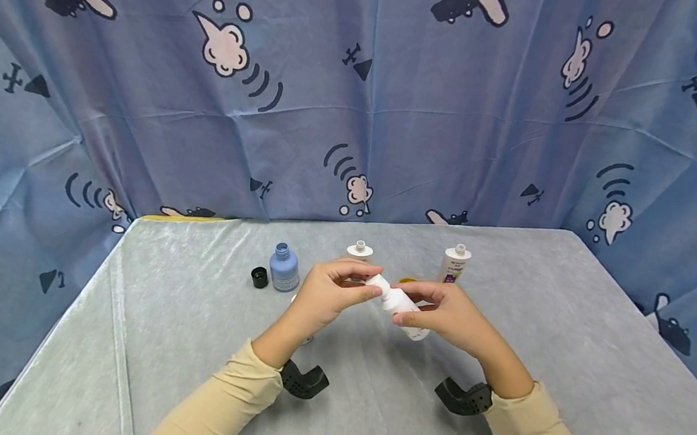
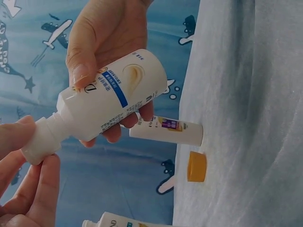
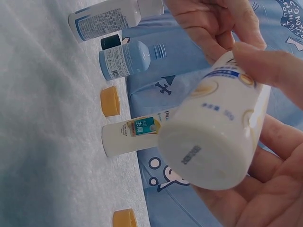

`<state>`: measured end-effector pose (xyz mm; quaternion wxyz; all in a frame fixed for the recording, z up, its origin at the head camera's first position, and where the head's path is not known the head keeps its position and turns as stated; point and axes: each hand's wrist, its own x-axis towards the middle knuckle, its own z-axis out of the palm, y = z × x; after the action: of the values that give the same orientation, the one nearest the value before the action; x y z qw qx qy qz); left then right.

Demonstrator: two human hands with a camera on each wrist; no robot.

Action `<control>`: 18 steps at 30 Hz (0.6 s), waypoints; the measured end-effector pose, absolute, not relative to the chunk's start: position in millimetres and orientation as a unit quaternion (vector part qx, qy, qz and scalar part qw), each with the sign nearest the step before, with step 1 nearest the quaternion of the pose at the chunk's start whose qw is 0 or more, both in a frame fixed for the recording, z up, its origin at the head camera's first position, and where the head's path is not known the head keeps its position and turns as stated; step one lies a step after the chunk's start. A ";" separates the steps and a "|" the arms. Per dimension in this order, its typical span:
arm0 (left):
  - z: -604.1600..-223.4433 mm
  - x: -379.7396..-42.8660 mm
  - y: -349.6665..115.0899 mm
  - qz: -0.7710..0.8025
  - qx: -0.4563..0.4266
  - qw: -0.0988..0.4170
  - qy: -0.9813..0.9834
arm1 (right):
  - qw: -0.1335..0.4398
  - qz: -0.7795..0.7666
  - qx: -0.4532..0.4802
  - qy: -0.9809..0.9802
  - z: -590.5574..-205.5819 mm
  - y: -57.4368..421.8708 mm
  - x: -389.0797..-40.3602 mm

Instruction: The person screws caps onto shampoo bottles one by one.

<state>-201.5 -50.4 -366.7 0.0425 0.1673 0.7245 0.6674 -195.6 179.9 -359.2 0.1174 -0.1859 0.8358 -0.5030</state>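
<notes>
Between both hands, tilted over the table, is a white bottle with a blue stripe on its label. My right hand grips its body, thumb on one side and fingers round the other. At the neck, my left hand pinches a white cap between thumb and fingers. The cap end points up and to the left in the head view, and the bottle's flat base shows in the right wrist view. Behind the hands stand two uncapped white bottles, one with a purple label patch, the other with a green one.
A blue bottle without its cap stands left of the hands, beside a black cap. Two yellow caps, one nearer and one farther, lie on the table. Another white bottle is mostly hidden behind my left forearm in the head view.
</notes>
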 end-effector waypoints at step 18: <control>-367.6 -200.7 -47.9 0.659 0.190 0.049 0.726 | 0.128 -0.519 -0.183 0.825 -363.4 179.6 -197.6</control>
<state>-200.7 -47.9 -367.6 0.0486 0.1898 0.7258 0.6594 -197.6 179.6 -363.4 0.1283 -0.1830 0.8250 -0.5190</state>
